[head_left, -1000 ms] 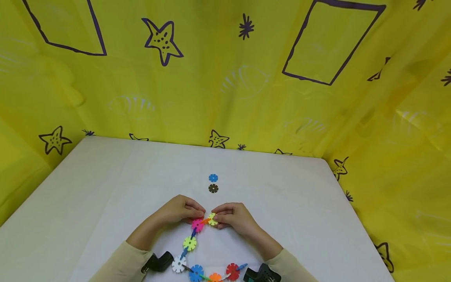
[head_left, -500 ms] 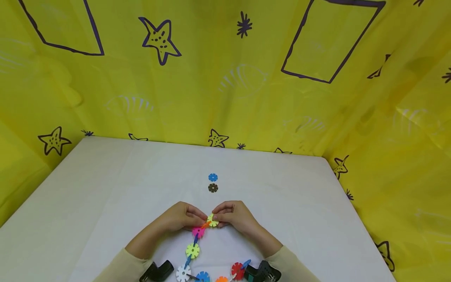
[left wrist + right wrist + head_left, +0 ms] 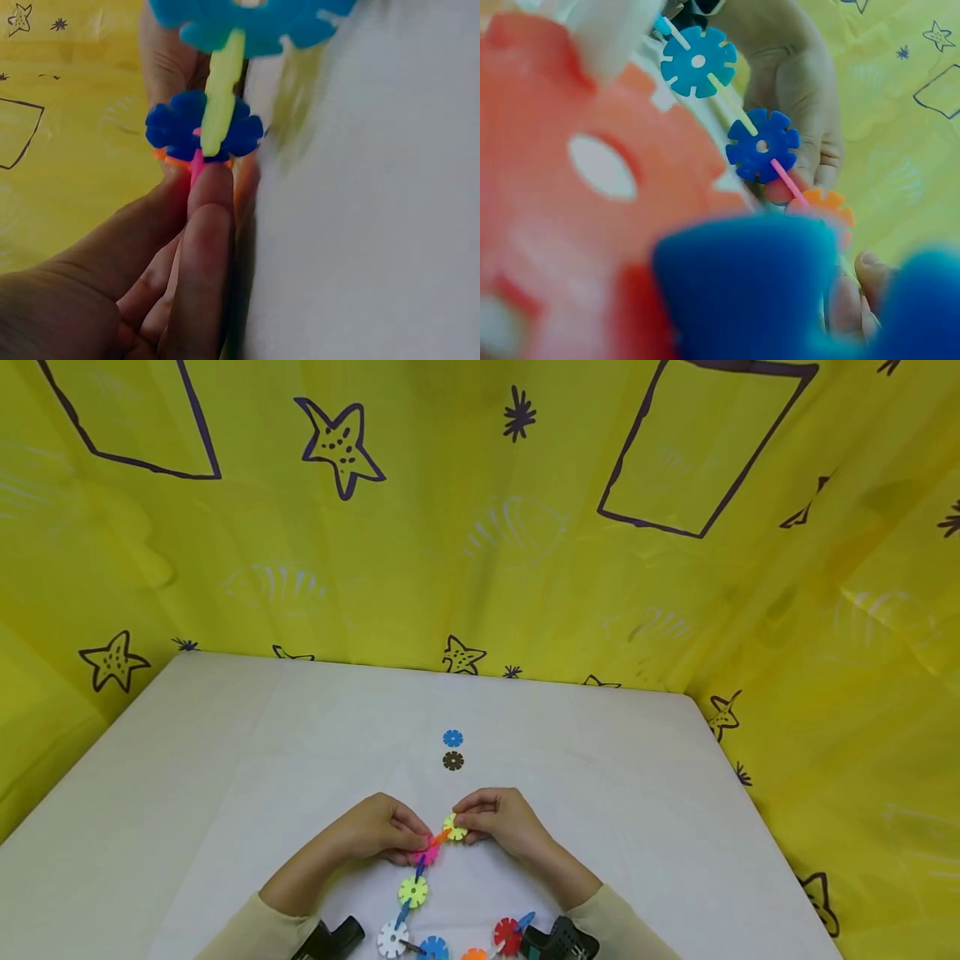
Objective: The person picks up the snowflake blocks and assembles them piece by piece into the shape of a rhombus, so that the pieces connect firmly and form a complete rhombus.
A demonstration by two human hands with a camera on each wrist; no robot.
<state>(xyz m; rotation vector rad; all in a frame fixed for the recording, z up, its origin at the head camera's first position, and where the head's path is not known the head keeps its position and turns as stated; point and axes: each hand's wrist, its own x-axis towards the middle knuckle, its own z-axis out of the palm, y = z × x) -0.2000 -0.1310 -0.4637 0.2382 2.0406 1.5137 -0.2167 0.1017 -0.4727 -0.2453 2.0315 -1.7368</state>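
Observation:
A chain of slotted plastic snowflake discs in several colours runs between the hands and curves toward the near edge. My left hand [image 3: 382, 831] pinches the pink disc [image 3: 428, 855] between thumb and fingers. With its thumb and fingertips my right hand [image 3: 501, 820] grips the yellow-green disc [image 3: 453, 828] at the chain's far end. An orange disc [image 3: 440, 838] joins these two, seen nearly edge-on. Below the pink disc hang a dark blue disc [image 3: 244, 129] and another yellow-green disc [image 3: 412, 892]. The chain's other end, with a red disc [image 3: 506, 933], shows large and blurred in the right wrist view.
A loose blue disc [image 3: 453, 738] and a brown disc [image 3: 453, 761] lie on the white table [image 3: 600, 760] beyond the hands. Black wrist cameras [image 3: 558, 939] sit near the chain's near part. A yellow printed curtain [image 3: 450, 585] stands behind the table.
The pink disc and the chain's near part have shifted toward the body and slightly right. My left hand moved right, then back left onto the pink disc. The right hand keeps hold of the yellow-green disc.

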